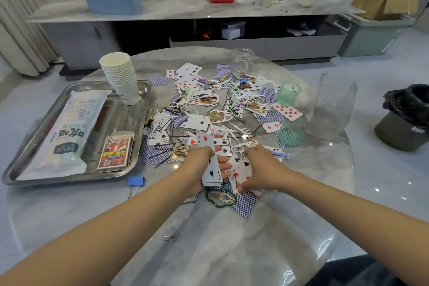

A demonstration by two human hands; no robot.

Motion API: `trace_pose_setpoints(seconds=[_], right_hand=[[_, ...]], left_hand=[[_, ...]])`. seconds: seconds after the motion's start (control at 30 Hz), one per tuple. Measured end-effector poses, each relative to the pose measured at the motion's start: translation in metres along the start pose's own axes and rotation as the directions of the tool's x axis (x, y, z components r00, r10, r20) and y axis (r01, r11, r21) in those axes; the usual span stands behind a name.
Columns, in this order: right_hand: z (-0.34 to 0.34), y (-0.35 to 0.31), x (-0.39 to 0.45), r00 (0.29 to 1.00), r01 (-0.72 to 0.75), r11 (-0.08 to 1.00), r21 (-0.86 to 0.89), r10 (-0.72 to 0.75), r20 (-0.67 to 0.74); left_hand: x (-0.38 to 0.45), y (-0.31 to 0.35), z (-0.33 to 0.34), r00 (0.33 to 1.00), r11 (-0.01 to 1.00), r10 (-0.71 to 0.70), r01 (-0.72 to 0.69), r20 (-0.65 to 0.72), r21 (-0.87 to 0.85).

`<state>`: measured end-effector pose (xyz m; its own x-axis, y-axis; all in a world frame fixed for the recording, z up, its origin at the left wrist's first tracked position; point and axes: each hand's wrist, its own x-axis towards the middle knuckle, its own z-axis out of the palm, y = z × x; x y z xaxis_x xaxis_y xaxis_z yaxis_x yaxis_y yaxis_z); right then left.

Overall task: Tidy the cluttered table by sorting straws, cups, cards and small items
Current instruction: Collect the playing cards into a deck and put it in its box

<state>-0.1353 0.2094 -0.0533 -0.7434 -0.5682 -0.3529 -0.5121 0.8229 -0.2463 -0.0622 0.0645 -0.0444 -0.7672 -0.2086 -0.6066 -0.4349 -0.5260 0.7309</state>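
Left hand (pixel 199 165) grips a small stack of cards (pixel 210 162), fingers curled round it, three of spades facing up, at the near edge of the scattered pile (pixel 222 111) mid-table. Right hand (pixel 260 169) just beside, fingers bent down onto loose cards (pixel 242 169) lying there. Left: metal tray (pixel 21 165) holding straw packet (pixel 67 132), card box (pixel 115 152), stacked paper cups (pixel 120 76). Right: green cup (pixel 287 93).
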Motion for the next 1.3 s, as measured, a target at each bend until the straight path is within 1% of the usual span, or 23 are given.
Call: trace_pose_setpoints(seconds=[0.1, 0.23, 0.37, 0.43, 0.57, 0.73, 0.8, 0.97, 1.03, 1.1, 1.2, 1.3], right_hand=[[-0.001, -0.002, 0.000, 0.998, 0.064, 0.997, 0.030, -0.064, 0.009], [0.002, -0.002, 0.002, 0.999, 0.042, 0.999, 0.021, -0.042, 0.007], [0.006, -0.003, -0.003, 0.999, 0.030, 0.993, -0.118, -0.028, 0.015], [0.006, -0.002, -0.007, 0.999, -0.001, 0.990, -0.139, 0.006, 0.035], [0.003, -0.002, -0.010, 0.996, -0.072, 0.994, -0.084, 0.076, 0.046], [0.000, 0.005, -0.009, 0.983, -0.175, 0.982, 0.071, 0.170, 0.065], [0.000, 0.006, -0.007, 0.981, -0.188, 0.976, 0.109, 0.180, 0.073], [0.002, 0.004, -0.007, 0.982, -0.176, 0.978, 0.109, 0.167, 0.090], [-0.001, 0.003, -0.006, 0.983, -0.161, 0.985, 0.058, 0.155, 0.096], [-0.007, 0.002, -0.003, 0.987, -0.143, 0.990, -0.016, 0.143, 0.073], [-0.023, 0.000, -0.003, 0.992, -0.128, 0.983, -0.131, 0.124, -0.038], [-0.040, -0.003, -0.010, 0.985, -0.075, 0.968, -0.240, 0.034, -0.170]], left_hand=[[0.000, 0.000, -0.001, 1.000, 1.000, -0.002, 0.002, -0.001, 0.007], [-0.002, -0.004, 0.002, 1.000, 0.996, -0.021, 0.021, 0.004, 0.085], [-0.001, -0.010, 0.003, 0.998, 0.977, -0.064, 0.058, 0.023, 0.204], [0.001, -0.009, 0.002, 0.997, 0.973, -0.073, 0.068, 0.013, 0.222], [0.001, -0.009, 0.001, 0.994, 0.962, -0.103, 0.091, 0.031, 0.259], [-0.001, -0.009, 0.000, 0.994, 0.966, -0.104, 0.092, 0.035, 0.243], [-0.001, -0.007, 0.000, 0.995, 0.970, -0.098, 0.089, 0.029, 0.225], [-0.001, -0.004, -0.001, 0.998, 0.980, -0.069, 0.067, 0.003, 0.187], [-0.002, -0.004, 0.000, 0.997, 0.980, -0.073, 0.073, -0.005, 0.188], [-0.003, -0.003, 0.000, 0.998, 0.980, -0.069, 0.069, -0.010, 0.189], [-0.002, 0.001, -0.002, 0.999, 0.983, -0.032, 0.035, -0.021, 0.180], [-0.002, 0.004, -0.003, 0.999, 0.990, 0.001, 0.003, -0.033, 0.140]])
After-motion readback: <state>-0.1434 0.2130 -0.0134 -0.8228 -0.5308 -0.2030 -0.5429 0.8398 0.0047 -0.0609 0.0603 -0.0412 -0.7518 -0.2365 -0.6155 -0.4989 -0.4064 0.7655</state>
